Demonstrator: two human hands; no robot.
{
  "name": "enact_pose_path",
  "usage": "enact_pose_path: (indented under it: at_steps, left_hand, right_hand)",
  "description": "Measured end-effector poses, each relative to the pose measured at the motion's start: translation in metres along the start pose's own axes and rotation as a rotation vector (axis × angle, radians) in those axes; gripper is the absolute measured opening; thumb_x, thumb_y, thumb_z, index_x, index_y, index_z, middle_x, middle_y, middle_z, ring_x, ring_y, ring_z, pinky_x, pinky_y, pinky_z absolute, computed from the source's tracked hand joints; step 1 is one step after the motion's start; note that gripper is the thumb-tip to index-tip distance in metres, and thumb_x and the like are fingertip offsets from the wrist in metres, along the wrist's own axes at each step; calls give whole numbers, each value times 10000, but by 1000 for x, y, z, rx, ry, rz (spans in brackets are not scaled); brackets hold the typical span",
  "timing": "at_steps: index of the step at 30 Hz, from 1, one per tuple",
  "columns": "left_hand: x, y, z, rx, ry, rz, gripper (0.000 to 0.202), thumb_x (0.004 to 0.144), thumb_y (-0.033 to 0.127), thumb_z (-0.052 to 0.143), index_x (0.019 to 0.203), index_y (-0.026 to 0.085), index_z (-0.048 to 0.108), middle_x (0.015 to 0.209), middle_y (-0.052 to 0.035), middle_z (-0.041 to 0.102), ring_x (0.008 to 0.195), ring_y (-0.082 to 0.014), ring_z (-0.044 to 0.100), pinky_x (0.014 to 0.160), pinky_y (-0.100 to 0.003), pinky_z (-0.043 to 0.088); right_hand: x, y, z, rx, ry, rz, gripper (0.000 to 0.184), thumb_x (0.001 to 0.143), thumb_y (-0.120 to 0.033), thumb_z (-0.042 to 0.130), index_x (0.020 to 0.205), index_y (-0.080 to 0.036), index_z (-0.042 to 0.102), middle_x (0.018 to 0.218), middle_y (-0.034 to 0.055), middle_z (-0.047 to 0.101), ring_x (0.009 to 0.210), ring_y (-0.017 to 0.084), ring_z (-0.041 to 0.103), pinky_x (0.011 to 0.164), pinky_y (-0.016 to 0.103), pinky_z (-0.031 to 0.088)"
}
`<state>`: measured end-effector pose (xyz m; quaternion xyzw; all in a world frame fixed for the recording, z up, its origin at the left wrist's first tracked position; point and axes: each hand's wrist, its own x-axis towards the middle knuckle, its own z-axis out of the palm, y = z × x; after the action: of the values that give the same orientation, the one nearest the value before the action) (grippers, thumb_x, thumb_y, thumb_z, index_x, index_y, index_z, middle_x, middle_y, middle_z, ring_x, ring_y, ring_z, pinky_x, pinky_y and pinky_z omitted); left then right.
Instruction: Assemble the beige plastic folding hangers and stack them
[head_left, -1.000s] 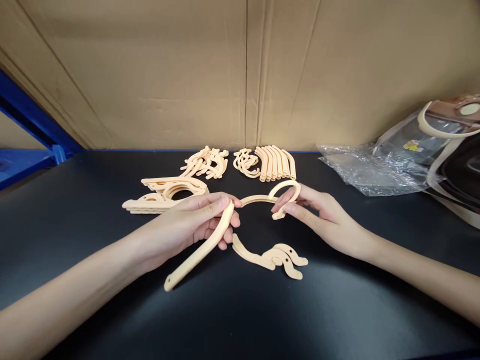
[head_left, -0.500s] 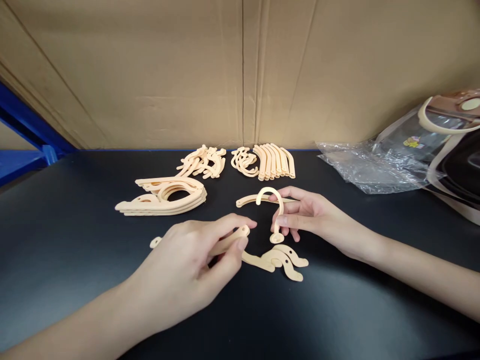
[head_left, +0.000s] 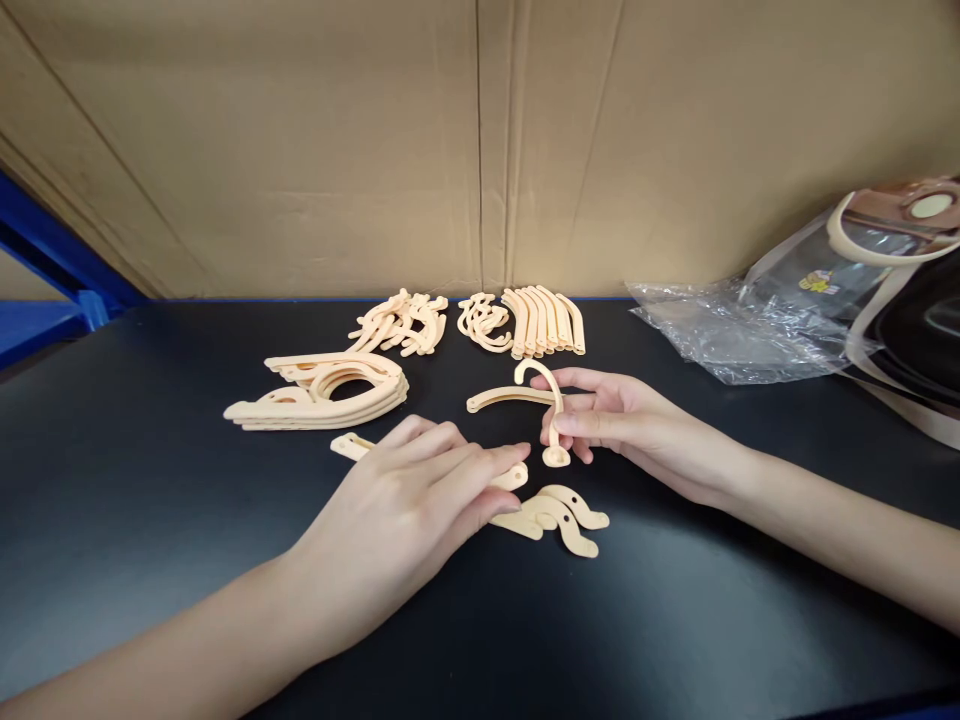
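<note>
My left hand (head_left: 409, 500) is closed around a cream plastic hanger arm (head_left: 512, 476); its holed end sticks out past my fingertips, and the other end shows behind my knuckles. The right hand (head_left: 630, 420) pinches a cream hanger hook (head_left: 557, 400) upright, its curve at the top and its round base just right of the arm's end, with a small gap between them. Behind the hook lies a curved hanger arm (head_left: 499, 398), partly hidden by my right fingers. Several flat S-shaped pieces (head_left: 574, 525) with holes lie below the hook, partly covered by my left hand.
A stack of folded hangers (head_left: 322, 410) lies at left on the black table (head_left: 675, 620). Farther back are piles of small pieces (head_left: 405, 322), hooks (head_left: 484, 322) and curved arms (head_left: 544, 320). Clear plastic wrapping (head_left: 742, 335) and a bag (head_left: 900, 250) are at right, cardboard (head_left: 337, 150) behind.
My left hand has moved right and turned, bringing the hanger arm flatter and closer to the hook. The right hand has raised the hook slightly and turned it.
</note>
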<state>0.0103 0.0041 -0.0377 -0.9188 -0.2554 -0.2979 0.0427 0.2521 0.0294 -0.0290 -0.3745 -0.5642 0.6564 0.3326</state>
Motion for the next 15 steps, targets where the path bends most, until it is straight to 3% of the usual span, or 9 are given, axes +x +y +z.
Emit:
enact_pose_path:
  at_steps: [4, 10, 15]
  left_hand:
    - [1, 4, -3, 42, -29, 11, 228, 1039, 186, 395, 1133, 119, 591, 823, -19, 625, 747, -168, 485, 689, -312, 384]
    - [1, 13, -7, -4, -187, -19, 478, 931, 20, 373, 1405, 47, 430, 1016, -97, 588, 859, -215, 442, 770, -349, 426]
    - [0, 7, 0, -83, -168, -26, 482, 928, -43, 418, 1391, 91, 435, 1109, -76, 580, 982, -187, 471, 880, -297, 427]
  right_hand:
    - [-1, 1, -2, 36, -8, -15, 337, 851, -305, 759, 1129, -199, 601, 869, 4, 693, 750, 94, 592, 632, 205, 432]
    - [-1, 0, -1, 68, 4, 16, 341, 834, -296, 771, 1100, -200, 580, 829, -4, 681, 754, 111, 600, 626, 216, 429]
    - [0, -1, -1, 39, -12, 15, 397, 843, -285, 765, 1189, -197, 591, 813, -12, 688, 692, 91, 562, 613, 208, 423]
